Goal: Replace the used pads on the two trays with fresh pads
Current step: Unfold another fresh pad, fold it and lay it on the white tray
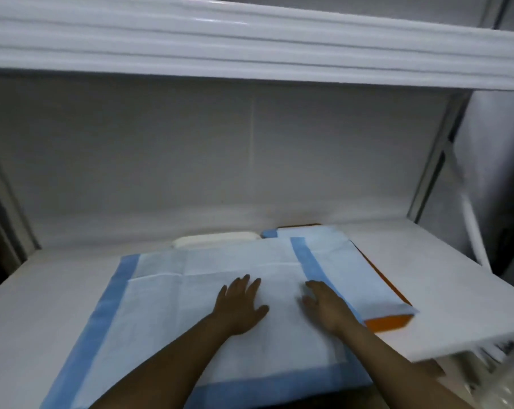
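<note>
A large white pad (167,308) with blue borders lies spread flat on the white shelf. My left hand (241,305) presses flat on its middle with fingers straight. My right hand (323,308) lies flat near the pad's right blue border, slightly blurred. To the right a second pad (353,270), partly folded, covers an orange tray (388,323) whose front corner shows. Behind the large pad the rim of a white tray (217,239) shows.
The white shelf (445,293) has a back wall and an upper shelf (250,48) overhead. A metal post (436,160) stands at the right. Crinkled clear plastic (504,376) shows at the lower right.
</note>
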The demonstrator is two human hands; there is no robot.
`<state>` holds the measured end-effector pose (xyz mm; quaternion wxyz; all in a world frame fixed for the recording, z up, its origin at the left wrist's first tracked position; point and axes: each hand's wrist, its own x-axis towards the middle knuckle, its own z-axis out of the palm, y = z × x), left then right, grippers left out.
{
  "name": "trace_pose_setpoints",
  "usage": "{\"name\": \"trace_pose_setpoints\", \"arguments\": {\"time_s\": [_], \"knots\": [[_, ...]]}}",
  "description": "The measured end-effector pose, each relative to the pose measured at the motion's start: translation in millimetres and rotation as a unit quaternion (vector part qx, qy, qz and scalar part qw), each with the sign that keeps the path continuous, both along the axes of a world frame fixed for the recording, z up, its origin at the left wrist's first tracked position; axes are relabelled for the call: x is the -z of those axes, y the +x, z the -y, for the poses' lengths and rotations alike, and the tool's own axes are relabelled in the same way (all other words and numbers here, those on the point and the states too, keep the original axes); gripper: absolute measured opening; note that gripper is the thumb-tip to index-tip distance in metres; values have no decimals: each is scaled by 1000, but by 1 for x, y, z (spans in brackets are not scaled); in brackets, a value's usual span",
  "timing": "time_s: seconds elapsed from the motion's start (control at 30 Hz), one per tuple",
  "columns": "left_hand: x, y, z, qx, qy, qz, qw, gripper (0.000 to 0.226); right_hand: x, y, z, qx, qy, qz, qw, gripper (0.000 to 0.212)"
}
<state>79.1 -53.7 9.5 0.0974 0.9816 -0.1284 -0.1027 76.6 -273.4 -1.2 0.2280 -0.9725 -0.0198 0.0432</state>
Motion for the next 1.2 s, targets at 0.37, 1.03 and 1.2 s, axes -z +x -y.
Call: {"name": "trace_pose_setpoints", "arguments": {"time_s": [0.37,1.03,1.2], "knots": [[15,-69,104,169,53,2,984,94,24,-64,82,169,174,99,965,27],[78,-83,143,257,95,270,923,59,60,-72,115,223,368,-14,903,16],[67,-80,146,197,-78,282,936,42,55,-75,109,208,407,-19,889,19]]}}
